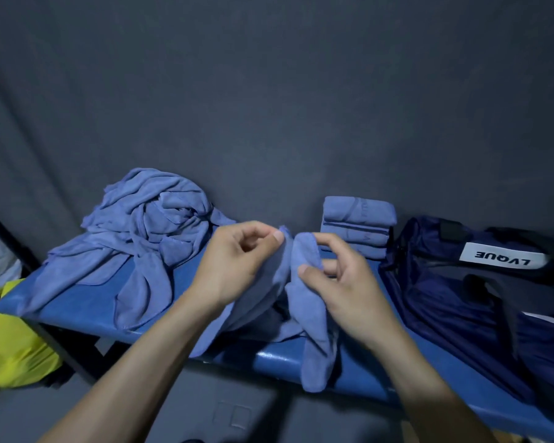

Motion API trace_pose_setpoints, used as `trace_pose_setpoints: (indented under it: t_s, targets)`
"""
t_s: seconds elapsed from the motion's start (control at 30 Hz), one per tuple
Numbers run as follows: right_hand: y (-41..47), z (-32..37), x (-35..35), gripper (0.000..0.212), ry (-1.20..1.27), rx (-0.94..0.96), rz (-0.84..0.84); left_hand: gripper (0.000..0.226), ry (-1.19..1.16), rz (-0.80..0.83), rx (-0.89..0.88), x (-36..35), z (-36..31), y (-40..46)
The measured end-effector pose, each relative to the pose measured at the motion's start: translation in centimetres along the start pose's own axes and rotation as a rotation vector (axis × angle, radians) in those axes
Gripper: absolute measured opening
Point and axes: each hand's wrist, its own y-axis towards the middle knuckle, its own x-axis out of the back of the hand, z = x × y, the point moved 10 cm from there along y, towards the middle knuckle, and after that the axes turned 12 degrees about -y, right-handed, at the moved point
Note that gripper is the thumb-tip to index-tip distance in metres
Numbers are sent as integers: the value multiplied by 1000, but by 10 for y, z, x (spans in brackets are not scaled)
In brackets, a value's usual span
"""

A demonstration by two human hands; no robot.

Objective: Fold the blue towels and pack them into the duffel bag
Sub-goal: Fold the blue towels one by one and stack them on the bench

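Pinching one blue towel (311,302) at centre frame between our left hand (237,266) and right hand (343,282), we work over a blue padded bench (285,359) before grey drapes (269,91), duffel bag (477,298) at right.

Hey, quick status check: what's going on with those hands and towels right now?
Left hand and right hand both pinching one blue towel. Folded stack beside duffel bag. Unfolded pile waiting. Nothing blocking.
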Motion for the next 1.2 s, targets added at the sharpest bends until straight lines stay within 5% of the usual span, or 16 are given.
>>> trace_pose_setpoints:
  t_s: [0.13,0.3,0.43,0.9,1.2]
  targets:
    - [-1,7,-11,14,-42,28,-23,17,-3,3,-1,-7,0,-6]
    - [5,-4,-13,23,289,-137,-1,20,4,9,-14,-7,-3,-7]
    - [7,-4,-3,3,210,-72,-95,18,-12,101,-11,-21,-8,-12]
    - [-1,25,39,8,-111,287,-441,19,-114,-24,79,-12,-7,-16]
    - [3,18,30,10,-85,222,-331,16,-134,45,65,-22,-11,-18]
